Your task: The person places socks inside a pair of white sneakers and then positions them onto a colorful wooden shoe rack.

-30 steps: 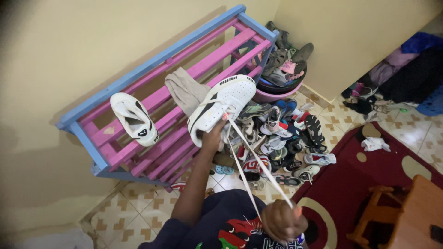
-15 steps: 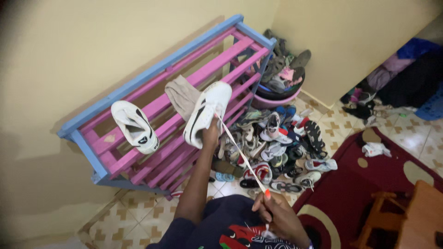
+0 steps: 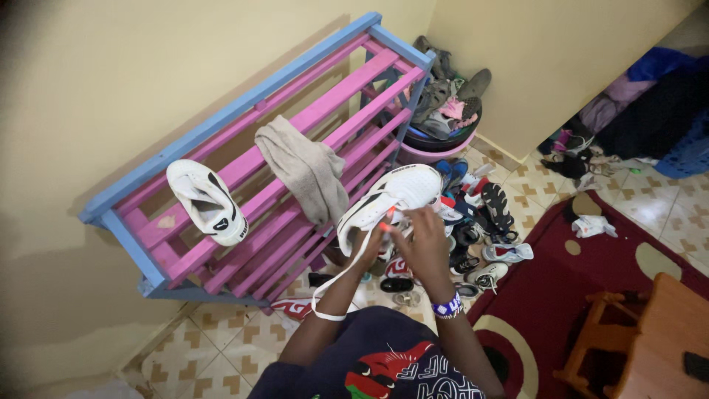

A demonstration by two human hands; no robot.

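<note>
Our left hand (image 3: 367, 240) grips the white sneaker (image 3: 388, 199) from below; our right hand (image 3: 421, 229) pinches at its lace (image 3: 336, 284), which hangs in a loop. The sneaker is held just off the pink rack's (image 3: 244, 166) front edge, above the shoe pile (image 3: 480, 229). Open tile (image 3: 221, 347) lies lower left.

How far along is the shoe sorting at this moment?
Done: one white sneaker lies on the pink and blue rack, beside a grey cloth. In hand: the left hand holds a second white sneaker while the right hand works at it; its white lace hangs loose. Left: a pile of shoes on the floor and a full basin.
</note>
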